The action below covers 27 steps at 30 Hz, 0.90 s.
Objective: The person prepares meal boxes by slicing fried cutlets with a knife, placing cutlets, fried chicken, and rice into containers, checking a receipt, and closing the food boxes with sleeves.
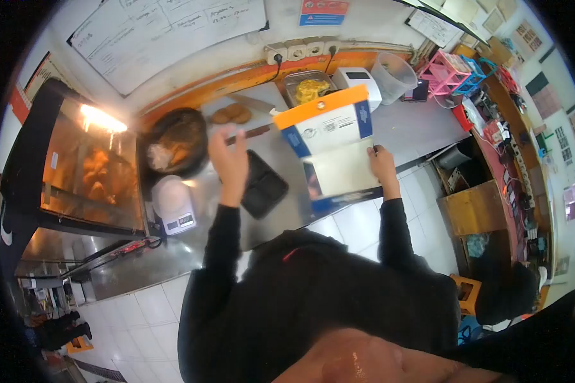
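Head | left hand (229, 167) open | right hand (383, 166) gripping one carton (342, 167) | one black tray (268, 191)

Route check from my station. Widest passage I find: bare steel counter (425, 124) right of the open box (348, 169), bounded at the back by a clear tub (395, 76). The box, gripped at its right edge by the right hand (382, 166), blocks the middle; its raised orange flap screens a straight reach to the metal tray (287, 82). A narrow lane of steel runs between box and black tray (264, 185). Left side is crowded: heated cabinet (92, 172), dark bowl (179, 143), scale (179, 220). Left hand (230, 159) is blurred; I can't judge its clearance over the counter.
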### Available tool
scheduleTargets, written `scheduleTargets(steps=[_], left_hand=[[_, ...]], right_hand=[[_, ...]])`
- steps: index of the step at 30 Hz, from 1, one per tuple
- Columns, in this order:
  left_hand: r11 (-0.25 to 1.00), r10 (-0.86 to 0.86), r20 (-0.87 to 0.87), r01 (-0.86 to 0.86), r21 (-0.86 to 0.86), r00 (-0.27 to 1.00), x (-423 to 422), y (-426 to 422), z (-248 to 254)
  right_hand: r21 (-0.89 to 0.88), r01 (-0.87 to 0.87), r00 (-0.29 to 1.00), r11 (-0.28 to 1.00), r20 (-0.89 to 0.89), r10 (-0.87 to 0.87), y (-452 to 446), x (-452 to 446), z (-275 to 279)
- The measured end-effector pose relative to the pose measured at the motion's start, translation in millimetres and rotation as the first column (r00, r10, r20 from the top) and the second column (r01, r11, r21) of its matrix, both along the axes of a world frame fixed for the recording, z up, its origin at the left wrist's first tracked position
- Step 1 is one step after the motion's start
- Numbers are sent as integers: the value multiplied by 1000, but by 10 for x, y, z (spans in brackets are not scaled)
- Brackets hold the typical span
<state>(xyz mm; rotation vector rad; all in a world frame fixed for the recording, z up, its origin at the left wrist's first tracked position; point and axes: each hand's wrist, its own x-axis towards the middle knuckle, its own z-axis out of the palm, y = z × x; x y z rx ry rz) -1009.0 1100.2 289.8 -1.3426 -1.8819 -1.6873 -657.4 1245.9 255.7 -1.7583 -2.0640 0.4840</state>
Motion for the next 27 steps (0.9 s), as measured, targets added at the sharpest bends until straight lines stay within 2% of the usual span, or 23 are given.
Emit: scheduleTargets(steps=[1,2,3,4,5,6,8,9,10,11,13,14,15,17,18,21,22,23,24,25,26,27], left_hand=[[999,-46,193,49,-8,980,305,-92,-25],[957,-198,442,270,-105,875,592,-184,-71],[923,-293,287,348,-163,912,790,-197,-252],[916,-313,152,340,-213,937,985,-188,-365],[916,-295,139,322,-238,945,1127,-172,-537],[905,-266,215,320,-281,940,1192,-152,-625],[861,-353,-97,282,-423,930,981,35,-1180],[837,-403,-243,248,-487,882,901,100,-1508],[879,-357,-116,291,-378,927,889,87,-1784],[847,-348,59,341,-408,936,845,60,-1718],[780,-285,396,452,-433,873,740,6,-1364],[740,-310,451,510,-438,837,692,-39,-1233],[737,-294,522,537,-410,801,614,-37,-1269],[696,-516,696,718,-1,501,454,-53,-1265],[606,-470,858,782,144,207,375,-118,-1091],[609,-446,894,744,275,35,344,-227,-853],[633,-497,851,743,219,172,346,-203,-976],[694,-447,782,720,-3,434,353,-180,-1160],[743,-380,645,634,-213,663,366,-150,-1369],[777,-304,449,491,-394,840,396,-129,-1472],[821,-307,451,473,-319,838,571,-210,-1136],[758,-83,574,426,-494,815,689,-208,-1002]], right_hand=[[14,43,994,999,-98,-41,-24,24,-24],[21,82,978,996,-193,-76,-175,-71,50],[24,114,952,993,-287,-103,-281,-146,84],[39,79,963,996,-262,-66,-290,-164,-5],[43,21,957,999,-289,-7,-355,-219,10],[47,-38,947,998,-317,51,-446,-282,56],[112,-168,897,979,-396,199,-539,-333,37],[78,-185,891,980,-406,201,-590,-343,70],[46,-202,885,978,-418,203,-646,-364,151],[16,-220,878,975,-433,205,-676,-387,188],[114,-194,871,974,-436,224,-580,-346,89],[162,-179,870,971,-435,233,-503,-291,23],[74,-177,839,981,-510,190,-404,-201,-68],[-100,-190,766,977,-637,84,-236,-7,-197],[-229,-175,733,958,-680,-29,-223,48,-171],[-349,-197,599,916,-783,-169,-262,33,-215],[-345,-198,632,917,-761,-150,-275,13,-236],[-341,-199,663,919,-737,-130,-302,-21,-262],[-337,-201,692,920,-714,-110,-329,-63,-289],[-280,-197,739,939,-673,-46,-357,-123,-327],[-221,-198,781,955,-624,17,-386,-200,-372],[-161,-203,819,966,-569,77,-400,-264,-418]])
